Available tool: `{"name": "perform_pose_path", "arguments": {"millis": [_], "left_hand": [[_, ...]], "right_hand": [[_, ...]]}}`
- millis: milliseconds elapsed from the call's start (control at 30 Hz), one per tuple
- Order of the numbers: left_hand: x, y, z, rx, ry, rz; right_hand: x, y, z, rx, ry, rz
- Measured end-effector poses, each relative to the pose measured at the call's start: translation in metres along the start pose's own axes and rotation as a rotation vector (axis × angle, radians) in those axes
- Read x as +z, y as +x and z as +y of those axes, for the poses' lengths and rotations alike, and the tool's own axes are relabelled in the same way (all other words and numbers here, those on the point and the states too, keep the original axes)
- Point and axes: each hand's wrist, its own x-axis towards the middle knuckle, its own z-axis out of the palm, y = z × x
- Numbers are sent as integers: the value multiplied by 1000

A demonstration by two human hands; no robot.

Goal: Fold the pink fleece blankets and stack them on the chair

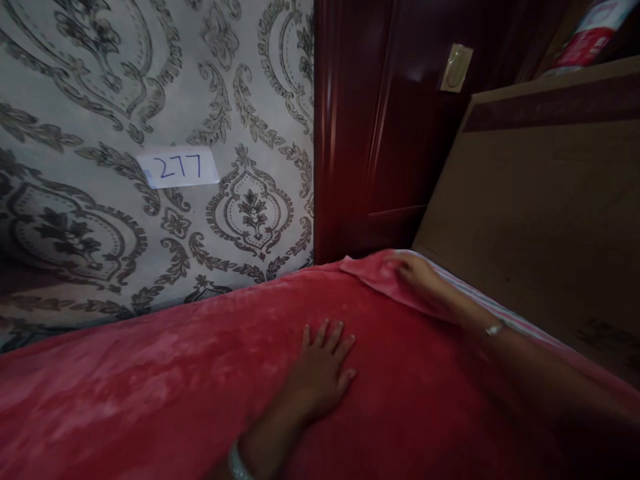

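Bracing, it seems, the red plush blanket (400,407) spread across the near area, the left hand (320,373) lies flat on it, fingers splayed, gripping nothing. Farther right, the right hand (416,275) appears to pinch the blanket's raised edge, though blur obscures the fingertips, beside pink-and-white striped fabric (473,288).

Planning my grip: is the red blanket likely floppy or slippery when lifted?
Likely floppy: the red blanket bends softly where the right hand grips its edge. Its plush-looking surface suggests it isn't very slippery. Spread this wide, it may drag, especially with the left hand resting on it.
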Motion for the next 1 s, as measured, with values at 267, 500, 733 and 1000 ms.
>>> {"name": "perform_pose_path", "arguments": {"millis": [267,500,733,1000], "left_hand": [[4,-2,-1,27,-56,37],[2,-6,3,38,-66,50],[1,-9,2,125,-118,62],[4,-6,-1,124,-64,87]], "right_hand": [[-2,58,49,271,-437,32],[47,75,76,343,-493,39],[77,77,101,476,-371,-74],[70,55,76,296,-383,56]]}}
